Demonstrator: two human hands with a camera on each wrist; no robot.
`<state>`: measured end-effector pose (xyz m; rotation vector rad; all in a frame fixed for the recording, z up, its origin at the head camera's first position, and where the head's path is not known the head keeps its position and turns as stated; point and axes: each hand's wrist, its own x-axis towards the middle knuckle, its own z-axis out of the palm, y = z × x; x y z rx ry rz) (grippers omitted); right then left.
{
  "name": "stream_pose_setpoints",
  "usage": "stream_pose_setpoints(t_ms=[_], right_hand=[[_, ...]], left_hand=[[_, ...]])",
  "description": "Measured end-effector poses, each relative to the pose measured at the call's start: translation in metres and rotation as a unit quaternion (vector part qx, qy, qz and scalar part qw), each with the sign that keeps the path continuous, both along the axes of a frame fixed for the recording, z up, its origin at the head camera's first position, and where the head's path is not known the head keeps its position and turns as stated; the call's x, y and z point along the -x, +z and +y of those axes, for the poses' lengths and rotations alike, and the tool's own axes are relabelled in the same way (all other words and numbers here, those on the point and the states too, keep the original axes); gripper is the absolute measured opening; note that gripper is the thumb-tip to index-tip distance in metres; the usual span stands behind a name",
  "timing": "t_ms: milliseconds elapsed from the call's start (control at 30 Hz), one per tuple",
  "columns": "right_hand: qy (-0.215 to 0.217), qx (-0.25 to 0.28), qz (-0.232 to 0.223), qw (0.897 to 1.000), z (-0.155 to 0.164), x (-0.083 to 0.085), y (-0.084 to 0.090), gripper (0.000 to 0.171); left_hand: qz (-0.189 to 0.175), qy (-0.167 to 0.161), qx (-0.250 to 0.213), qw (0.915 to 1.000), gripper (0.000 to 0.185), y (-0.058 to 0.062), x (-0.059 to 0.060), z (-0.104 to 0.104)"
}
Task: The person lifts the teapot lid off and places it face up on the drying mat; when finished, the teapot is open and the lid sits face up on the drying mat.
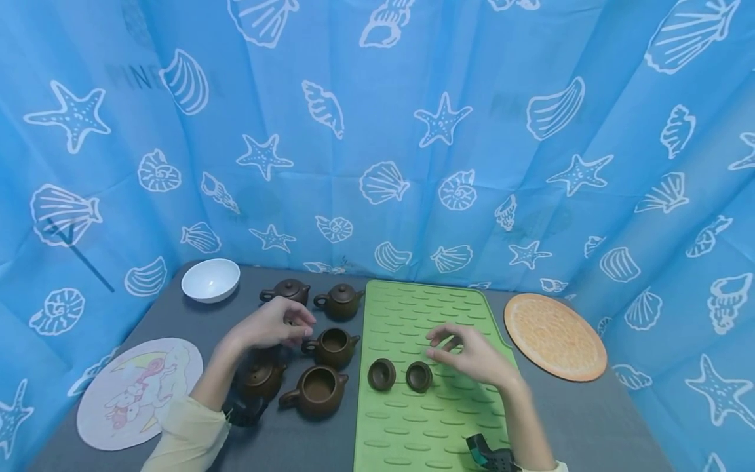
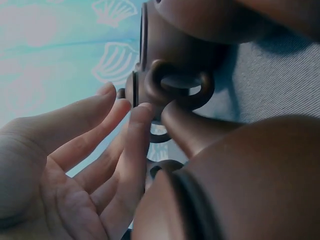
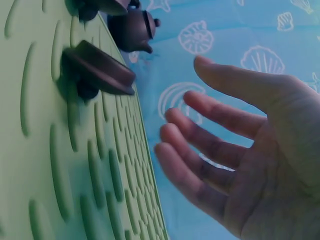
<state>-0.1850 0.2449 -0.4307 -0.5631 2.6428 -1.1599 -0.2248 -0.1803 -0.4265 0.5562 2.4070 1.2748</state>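
Observation:
Five brown clay teapots stand left of a green ridged mat [image 1: 436, 419]. Two of them, a small one [image 1: 332, 346] and a bigger one [image 1: 317, 391], have no lids. Two brown lids [image 1: 381, 374] [image 1: 419, 376] lie upside down on the mat. My left hand [image 1: 297, 328] hovers with relaxed fingers just left of the small lidless teapot and holds nothing; in the left wrist view its fingers [image 2: 135, 145] reach toward a teapot handle [image 2: 177, 85]. Above the mat, my right hand [image 1: 436, 345] is open and empty, just right of the nearer lid [image 3: 100, 70].
A white bowl [image 1: 210, 280] sits at the back left. Two lidded teapots [image 1: 288, 290] [image 1: 339, 300] stand behind my left hand, and a third [image 1: 259, 377] under my forearm. A round picture mat [image 1: 138, 390] lies left, an orange round mat [image 1: 554, 335] right. Blue curtain surrounds the table.

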Motion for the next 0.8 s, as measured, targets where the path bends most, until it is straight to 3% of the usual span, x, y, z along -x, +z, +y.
stream_pose_setpoints(t_ms=[200, 433, 600, 800], right_hand=[[0.007, 0.018, 0.026, 0.999, -0.022, 0.009, 0.001, 0.033], [0.034, 0.037, 0.044, 0.998, -0.062, 0.031, 0.011, 0.022], [0.047, 0.065, 0.030, 0.996, -0.093, 0.051, 0.019, 0.025], [0.050, 0.105, 0.001, 0.993, -0.125, 0.080, 0.016, 0.030]], left_hand=[[0.007, 0.014, 0.008, 0.9998, 0.026, 0.005, 0.012, -0.001], [0.034, 0.037, 0.016, 0.9986, 0.023, 0.011, 0.029, -0.001], [0.031, 0.054, 0.012, 0.9980, 0.026, 0.016, 0.039, 0.001], [0.007, 0.060, 0.031, 0.9977, 0.027, 0.016, 0.051, 0.005]])
